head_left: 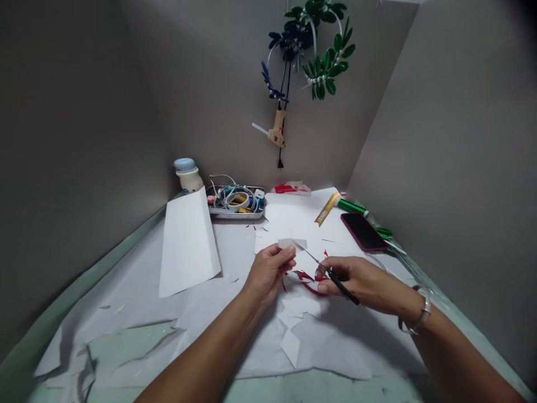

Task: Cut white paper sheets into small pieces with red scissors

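My left hand [274, 267] pinches a small piece of white paper [286, 243] between thumb and fingers. My right hand [356, 282] is closed round a pair of scissors [344, 290] with black handles. Their thin blades point up and left, with the tips at the paper. Whether the blades are apart I cannot tell. Below the hands lie red ribbon pieces [305, 276], partly hidden by my right fingers. White paper scraps [290, 347] are scattered closer to me.
A folded white sheet [187, 246] stands at left, near a metal tray [235, 216] of craft supplies and a blue-lidded jar [187, 174]. At right are a phone [364, 232], a gold ribbon [327, 210] and a green roll [351, 206]. A glue gun [277, 127] hangs on the wall.
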Available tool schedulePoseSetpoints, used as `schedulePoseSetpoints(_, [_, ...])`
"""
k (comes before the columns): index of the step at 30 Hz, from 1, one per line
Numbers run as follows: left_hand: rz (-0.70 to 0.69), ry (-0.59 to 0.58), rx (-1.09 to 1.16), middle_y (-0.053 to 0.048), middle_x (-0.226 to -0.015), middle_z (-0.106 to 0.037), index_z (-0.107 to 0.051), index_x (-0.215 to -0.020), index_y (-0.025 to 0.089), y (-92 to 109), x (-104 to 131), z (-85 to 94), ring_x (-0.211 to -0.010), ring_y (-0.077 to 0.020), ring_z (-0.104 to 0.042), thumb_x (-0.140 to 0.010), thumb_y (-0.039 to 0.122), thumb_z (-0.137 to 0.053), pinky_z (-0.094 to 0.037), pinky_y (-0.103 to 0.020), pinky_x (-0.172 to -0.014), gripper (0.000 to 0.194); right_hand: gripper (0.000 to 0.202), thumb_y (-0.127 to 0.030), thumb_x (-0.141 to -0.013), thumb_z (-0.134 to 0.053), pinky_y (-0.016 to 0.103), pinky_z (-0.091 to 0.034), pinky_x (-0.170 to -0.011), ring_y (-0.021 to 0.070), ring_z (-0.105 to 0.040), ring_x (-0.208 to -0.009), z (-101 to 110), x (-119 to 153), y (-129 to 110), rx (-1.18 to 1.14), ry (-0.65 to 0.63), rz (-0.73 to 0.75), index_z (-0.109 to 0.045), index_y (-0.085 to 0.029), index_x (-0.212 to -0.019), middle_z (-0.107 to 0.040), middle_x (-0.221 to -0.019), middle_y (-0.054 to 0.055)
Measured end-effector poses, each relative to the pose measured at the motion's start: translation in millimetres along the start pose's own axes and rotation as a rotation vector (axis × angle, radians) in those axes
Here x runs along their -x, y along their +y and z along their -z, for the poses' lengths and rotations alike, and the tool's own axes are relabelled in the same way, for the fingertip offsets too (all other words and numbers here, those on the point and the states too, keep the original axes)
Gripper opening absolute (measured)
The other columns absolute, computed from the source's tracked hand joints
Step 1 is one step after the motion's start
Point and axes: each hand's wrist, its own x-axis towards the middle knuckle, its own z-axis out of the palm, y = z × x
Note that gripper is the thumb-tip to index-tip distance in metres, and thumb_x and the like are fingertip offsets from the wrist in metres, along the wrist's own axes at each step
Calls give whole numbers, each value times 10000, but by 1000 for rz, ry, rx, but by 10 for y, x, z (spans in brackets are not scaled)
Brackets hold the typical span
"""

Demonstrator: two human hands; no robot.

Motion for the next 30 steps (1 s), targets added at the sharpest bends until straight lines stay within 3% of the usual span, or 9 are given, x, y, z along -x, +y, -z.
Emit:
schedulePoseSetpoints(8, [-11,2,-6,4,-706,-580,-678,-785,114,-19,-9,12,-583,-44,-500,-653,265,-772,-423,-165,-597,221,352,-558,-776,-581,223,-293,-544,104,-355,-591,-42,-18,-2,4,28,-15,-607,-211,-824,-436,-638,-44])
schedulePoseSetpoints(30, [-4,31,-9,9,-690,-573,-666,-769,113,-14,-5,2,-571,-45,-505,-647,258,-777,-421,-172,-587,219,366,-565,-791,-557,216,-280,-513,104,-340,-592,-32,-27,-37,-89,-52,15,-595,-205,-845,-412,-643,-43])
